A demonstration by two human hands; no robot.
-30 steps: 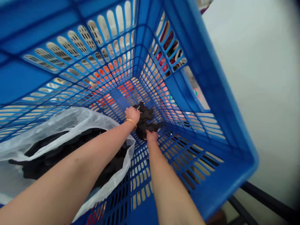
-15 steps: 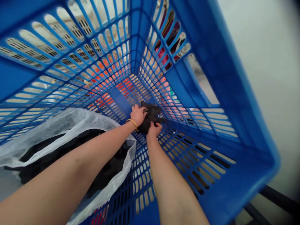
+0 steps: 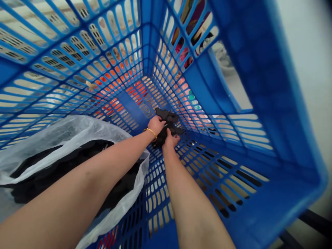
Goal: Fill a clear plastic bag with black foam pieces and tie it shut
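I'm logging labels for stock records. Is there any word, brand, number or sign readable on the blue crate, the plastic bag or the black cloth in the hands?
None can be read: the blue crate, plastic bag and black cloth show no legible text.

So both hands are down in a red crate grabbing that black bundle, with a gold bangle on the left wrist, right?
Not quite: the crate is blue, as the head view shows. Both the left hand and right hand are on the black bundle, bangle on the left wrist.
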